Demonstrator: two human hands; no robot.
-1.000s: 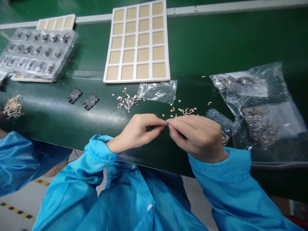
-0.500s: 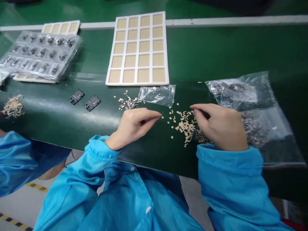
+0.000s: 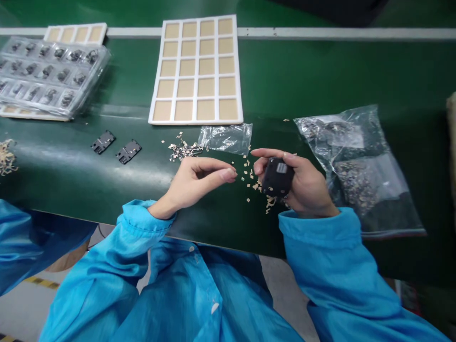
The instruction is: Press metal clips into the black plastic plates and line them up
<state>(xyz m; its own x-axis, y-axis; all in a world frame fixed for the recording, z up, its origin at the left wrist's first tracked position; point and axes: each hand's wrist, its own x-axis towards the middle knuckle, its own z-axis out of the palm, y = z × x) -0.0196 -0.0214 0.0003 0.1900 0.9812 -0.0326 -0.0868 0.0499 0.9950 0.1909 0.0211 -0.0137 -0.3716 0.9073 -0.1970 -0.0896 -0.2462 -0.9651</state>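
Note:
My right hand (image 3: 302,187) is closed around a small black plastic part (image 3: 277,176) with a silvery patch on its top, held just above the green belt (image 3: 313,71). My left hand (image 3: 197,178) rests on the belt beside it, thumb and fingers pinched together; whatever sits between them is too small to make out. Between and under the two hands lies a scatter of tiny tan pieces (image 3: 256,185). A small pile of silvery metal bits (image 3: 183,149) lies just beyond my left hand.
A white grid tray (image 3: 195,71) with tan pockets lies ahead. A small clear bag (image 3: 225,138) lies at its near edge. Large bags of parts (image 3: 356,166) sit right. Two black parts (image 3: 116,146) lie left, below bagged trays (image 3: 46,76). Another person's blue sleeve (image 3: 21,242) shows at left.
My hands were pinched together; the right one went out to the bags at the right and has come back holding a black part. The left hand has stayed pinched.

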